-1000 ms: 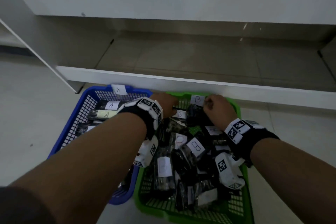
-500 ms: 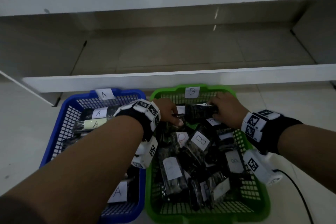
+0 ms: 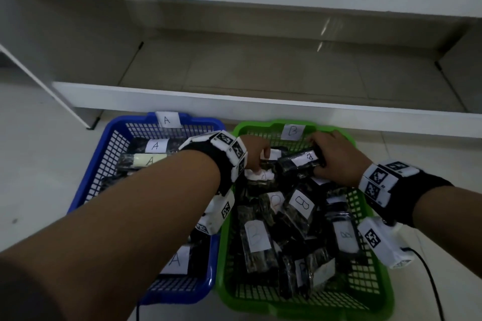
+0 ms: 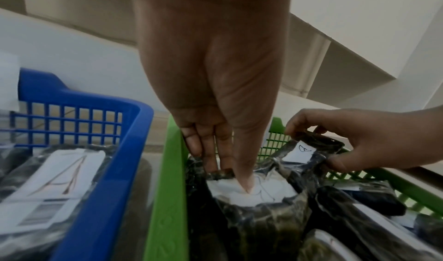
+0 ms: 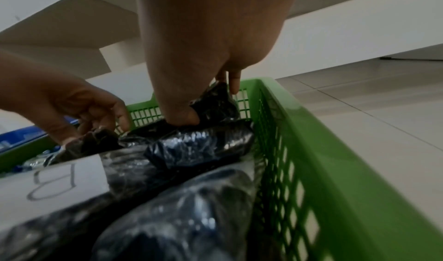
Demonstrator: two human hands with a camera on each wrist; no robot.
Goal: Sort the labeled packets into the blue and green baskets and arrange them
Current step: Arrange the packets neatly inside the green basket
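Two baskets stand side by side on the floor before a low white shelf (image 3: 260, 109). The blue basket (image 3: 109, 154), tagged A, is on the left; the green basket (image 3: 375, 292), tagged B, is on the right, their near walls touching or nearly so. Both hold dark plastic packets with white paper labels. Those readable in the blue basket read A, and those readable in the green basket read B, so sorting appears largely done and arranging is judged to be the step in hand.

Both hands work at the far end of the green basket. The right hand (image 3: 336, 161) is the grip on the raised packet (image 3: 300, 164): fingers and thumb are curled round its right end. Its long axis runs left to right across the basket, roughly parallel to the far wall, label B facing up. It lies leftward from the right hand, toward the left hand.

The left hand (image 3: 254, 151) has crossed over from the blue-basket side. Its thumb presses on the white label of a lower packet (image 4: 251, 191), fingers curled over that packet's far edge, so it pinches that packet.

The raised packet sits above and just right of the pinched one; whether they touch cannot be told. The right hand alone holds it, so laying it down along the far wall would fall to that hand.
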